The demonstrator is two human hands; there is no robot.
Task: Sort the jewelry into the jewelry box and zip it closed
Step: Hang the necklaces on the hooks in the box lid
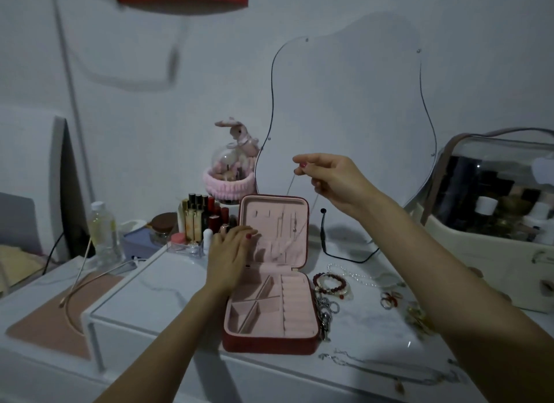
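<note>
On a white counter (168,285), open jewelry box (271,300) steadied by flat left hand (229,257), thin necklace (299,219) pinched in right hand (328,177) fingers, hung straight down over the lid.

Dim, bluish, grainy throughout. Soft shadows beneath both forearms. Wide-angle bowing at edges; motion blur on upper wall.

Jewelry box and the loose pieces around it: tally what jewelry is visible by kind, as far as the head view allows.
Thin chain necklace, pinched by the right hand over the open jewelry box: 1
Beaded bracelets, cluster: at least 2, overlapping
Pearl strand: 1
Silver chains: 2
Rings: too small to count
Total countable: at least 6
</note>
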